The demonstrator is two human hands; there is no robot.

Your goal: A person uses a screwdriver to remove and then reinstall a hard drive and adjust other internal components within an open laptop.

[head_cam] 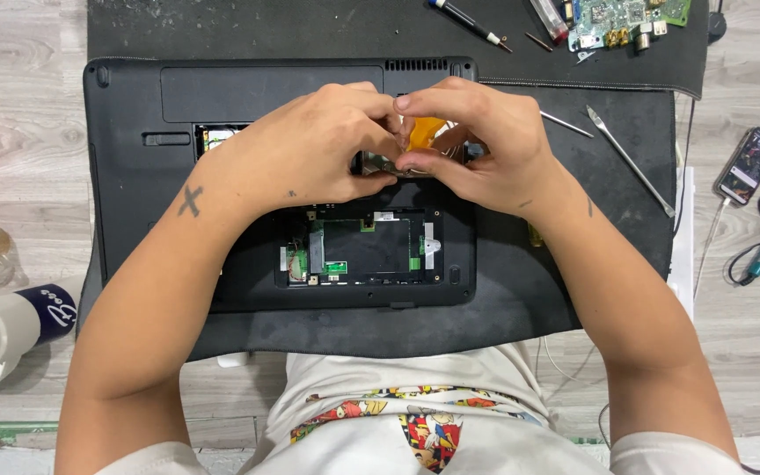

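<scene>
A small metal part (398, 164) was pinched between both hands, left hand (310, 149) and right hand (481, 141), each grip closed on it, above the opened black laptop (134, 176) on the dark mat (521, 308).

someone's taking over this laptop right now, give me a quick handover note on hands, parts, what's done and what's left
Left hand and right hand: both pinch a small metal part with an orange flex ribbon over the open bay; the grip is fingertip only.
Laptop: upside down on the black mat, bottom cover off, inner boards exposed.
Tools: screwdriver and tweezers on the mat, loose circuit board at top right.
Done: bay opened.
Left: the held part is not yet set free or seated; I cannot tell which.
</scene>
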